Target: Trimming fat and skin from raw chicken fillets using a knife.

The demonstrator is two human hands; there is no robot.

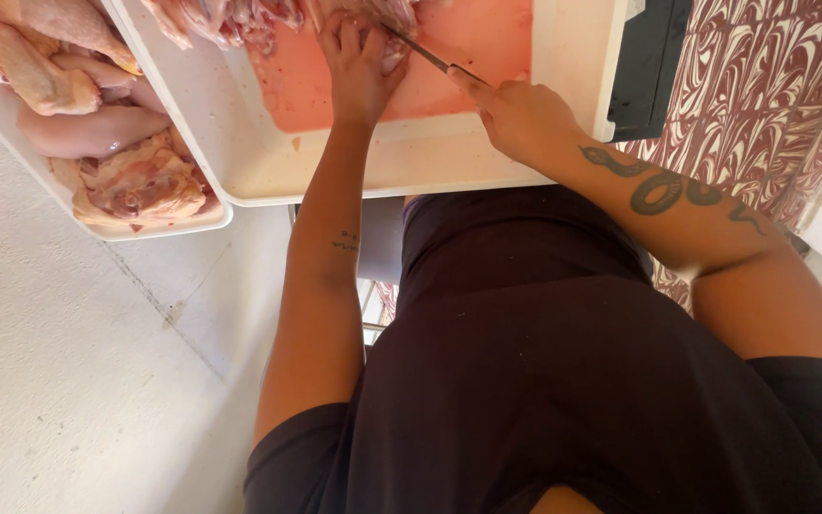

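I press my left hand (362, 71) flat on the raw chicken (373, 19), fingers clear, while my right hand (516, 114), fisted around the knife (430, 55), should slice slowly.

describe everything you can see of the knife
The knife has a thin, dark-looking blade and is held in the right hand, which hides its handle. It slants up and left toward raw chicken under the left hand, over the pink-stained white cutting board. Its tip is hidden at the meat.
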